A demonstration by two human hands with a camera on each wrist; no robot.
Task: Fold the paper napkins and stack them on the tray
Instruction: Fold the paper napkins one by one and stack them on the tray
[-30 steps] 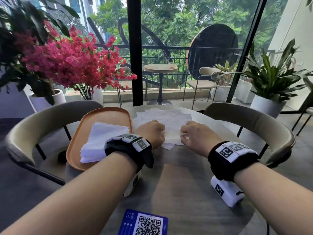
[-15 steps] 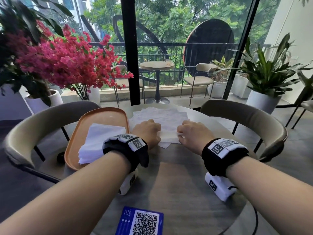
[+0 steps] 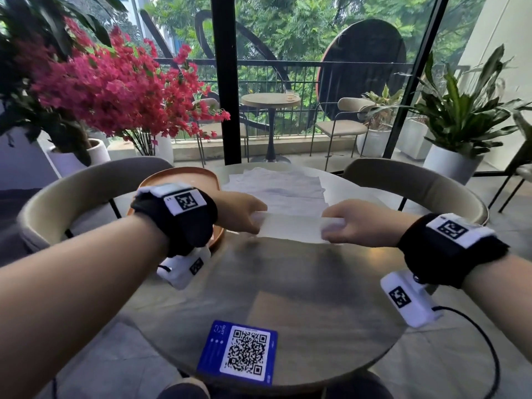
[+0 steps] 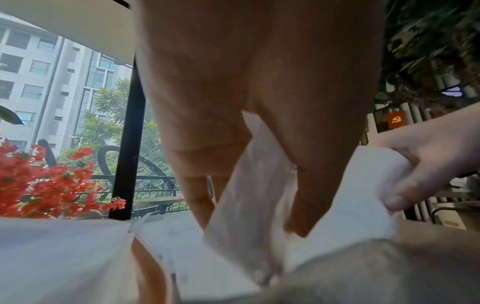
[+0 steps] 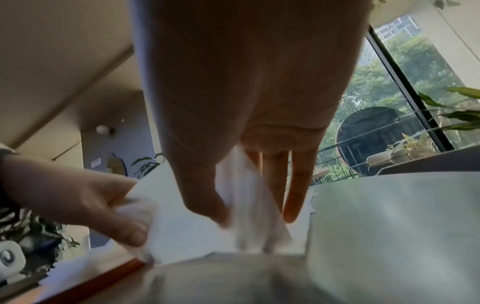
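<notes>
Between the left hand [image 3: 240, 212] and right hand [image 3: 352, 223] the napkin [image 3: 290, 227] was thin matt paper (softly creased); beneath them the table [image 3: 288, 289] looked smooth, faintly glossy stone.

Café or restaurant seating area. Round table [image 3: 288, 298] carries a QR-code card [image 3: 239, 352]; curved chairs [image 3: 414, 182] flank it, potted plants [image 3: 457, 116] and balcony table [image 3: 270, 100] beyond.

A blue QR-code card [image 3: 237, 352] lies near the front edge of the round grey table [image 3: 288, 298]. Two beige curved-back chairs [image 3: 80, 194] flank the table.
</notes>
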